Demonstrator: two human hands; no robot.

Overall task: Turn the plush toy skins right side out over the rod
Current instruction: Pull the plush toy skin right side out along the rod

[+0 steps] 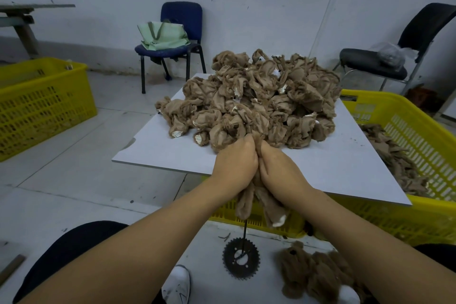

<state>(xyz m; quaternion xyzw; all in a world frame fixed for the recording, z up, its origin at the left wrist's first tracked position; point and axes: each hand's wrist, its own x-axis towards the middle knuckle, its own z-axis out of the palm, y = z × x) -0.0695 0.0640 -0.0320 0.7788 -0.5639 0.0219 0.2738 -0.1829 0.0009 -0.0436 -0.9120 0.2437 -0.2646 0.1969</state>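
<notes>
Both the left hand [234, 161] and right hand [278, 168] are gripping one skin [256, 201], working it down the single rod [245, 237] below them. Pulling unevenly is risking a torn seam or tipping the rod. Beyond the hands, an uncountable pile [254, 99] is waiting; two yellow crates [44, 103] are flanking them.

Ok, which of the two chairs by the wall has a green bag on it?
The blue chair, left of the skin pile, holds the green bag. The black chair at the far right holds only a clear plastic bag.
</notes>
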